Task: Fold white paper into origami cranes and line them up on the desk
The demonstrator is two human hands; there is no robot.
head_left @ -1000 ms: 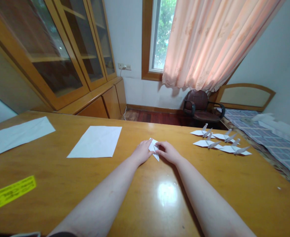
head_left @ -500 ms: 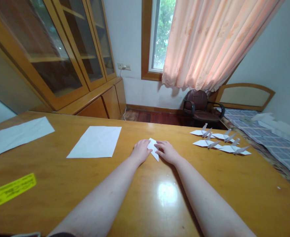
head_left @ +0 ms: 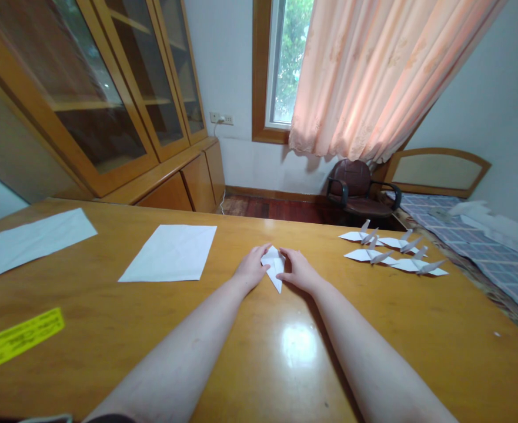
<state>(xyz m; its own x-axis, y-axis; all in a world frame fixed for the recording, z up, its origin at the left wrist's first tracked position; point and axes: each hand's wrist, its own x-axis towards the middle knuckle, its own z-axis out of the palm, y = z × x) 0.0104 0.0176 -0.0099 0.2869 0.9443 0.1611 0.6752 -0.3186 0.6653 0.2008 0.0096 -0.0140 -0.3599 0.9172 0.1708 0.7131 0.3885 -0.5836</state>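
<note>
A small folded white paper (head_left: 274,265) lies on the wooden table in front of me, shaped like a kite with its narrow tip toward me. My left hand (head_left: 253,267) grips its left edge between thumb and fingers. On the opposite side, my right hand (head_left: 298,269) has its thumb and curled fingers on the right edge. Crease lines show across the upper part of the paper. Fingertips partly cover both side corners.
Several folded paper cranes (head_left: 391,251) stand at the right of the table (head_left: 373,341). Left of my hands lie a white paper sheet (head_left: 170,252) and, farther left, another sheet (head_left: 38,241). A yellow label (head_left: 20,338) is at the left front. A chair (head_left: 356,188) stands beyond.
The folded paper now looks wider across its top, and more of its surface shows. My hands have shifted slightly apart around it.
</note>
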